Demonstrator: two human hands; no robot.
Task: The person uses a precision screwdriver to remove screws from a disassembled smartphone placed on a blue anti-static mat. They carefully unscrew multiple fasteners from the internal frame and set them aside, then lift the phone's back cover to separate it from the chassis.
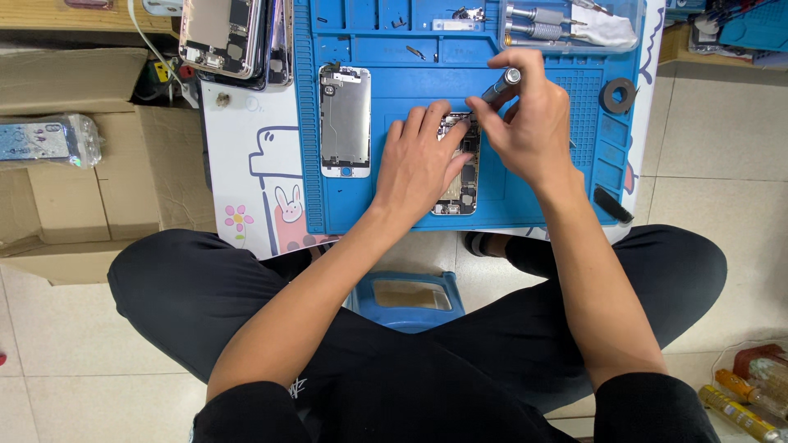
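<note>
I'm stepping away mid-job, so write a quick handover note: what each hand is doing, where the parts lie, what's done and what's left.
Left hand: flat on the opened phone body, pinning it to the blue repair mat.
Right hand: pinching a silver screwdriver, tip down at the phone's upper end.
Parts: the detached screen panel lies face down on the mat, left of the phone. Spare drivers sit in the clear tray at the mat's top right; more phone shells are stacked top left.
Done: screen separated, internals exposed.
Left: work at the upper end is under way; which screw, I cannot tell.
</note>
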